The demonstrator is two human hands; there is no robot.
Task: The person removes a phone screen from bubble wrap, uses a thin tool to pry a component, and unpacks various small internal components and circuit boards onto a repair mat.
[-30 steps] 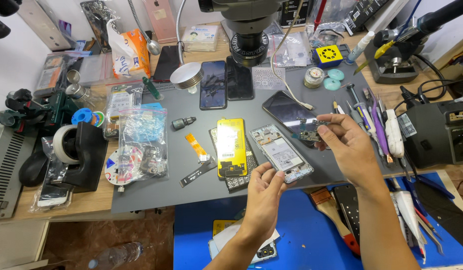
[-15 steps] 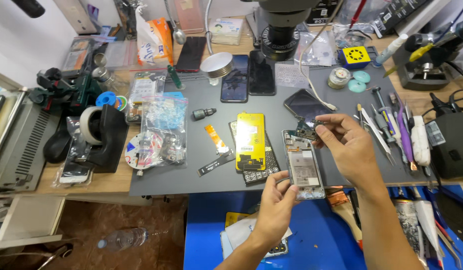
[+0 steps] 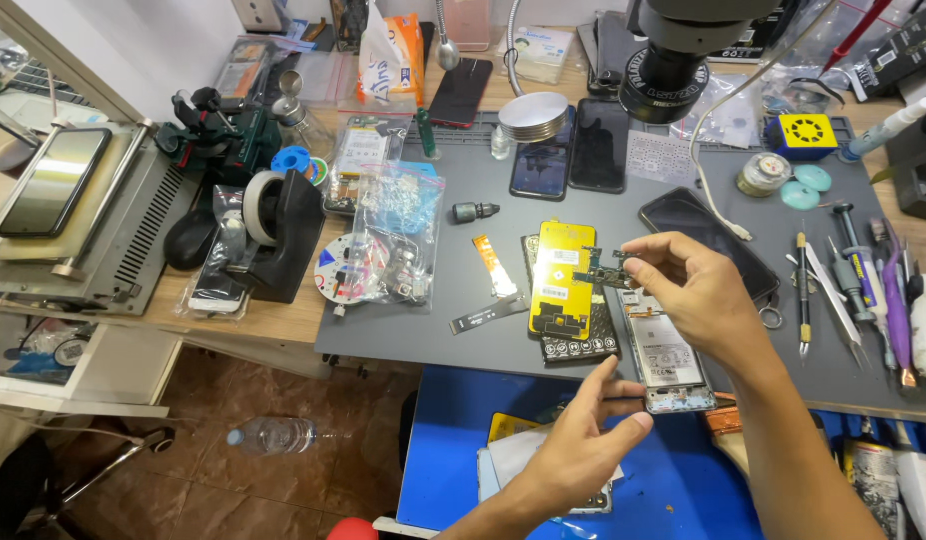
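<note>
We see the right hand (image 3: 698,300) pinching a small dark circuit board (image 3: 605,274) between thumb and fingertips, lifted above the grey mat (image 3: 463,340). Just below that pinch lies the opened phone frame (image 3: 668,355); the left hand (image 3: 583,450) holds its near end, fingers closed on the lower edge. Left of the pinched board sits a yellow phone part (image 3: 561,275), and beyond the grip a dark phone (image 3: 705,235).
</note>
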